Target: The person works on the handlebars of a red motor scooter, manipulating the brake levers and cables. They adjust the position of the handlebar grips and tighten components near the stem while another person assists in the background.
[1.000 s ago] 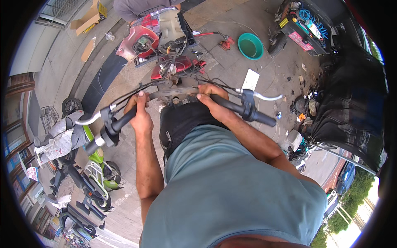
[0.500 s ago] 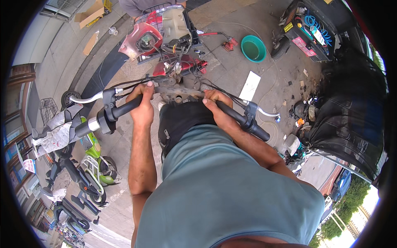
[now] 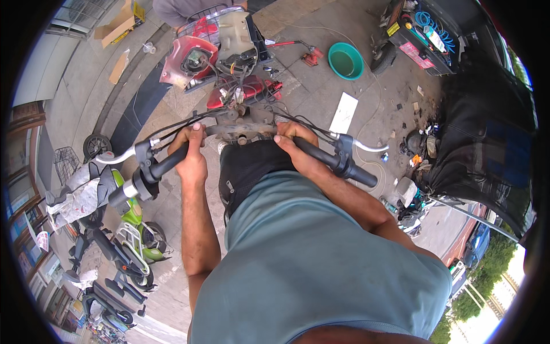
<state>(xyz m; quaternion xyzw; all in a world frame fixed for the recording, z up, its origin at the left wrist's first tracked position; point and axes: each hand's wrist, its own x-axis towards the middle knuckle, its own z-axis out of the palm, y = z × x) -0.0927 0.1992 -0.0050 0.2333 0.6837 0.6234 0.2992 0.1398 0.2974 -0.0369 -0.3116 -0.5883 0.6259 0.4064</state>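
Left hand (image 3: 193,157) and right hand (image 3: 299,156) curl closed around black-gripped metal handlebar (image 3: 250,129)
Its long axis runs left to right; both ends sweep bodyward

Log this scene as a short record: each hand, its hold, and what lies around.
Left hand: closed around the handlebar, inboard of the left brake lever
Right hand: closed around the handlebar, inboard of the right brake lever
Top of view: a second person in grey, partly seen, behind a red panel
Ahead, right: teal basin, flat white sheet on the ground
Left: green scooter
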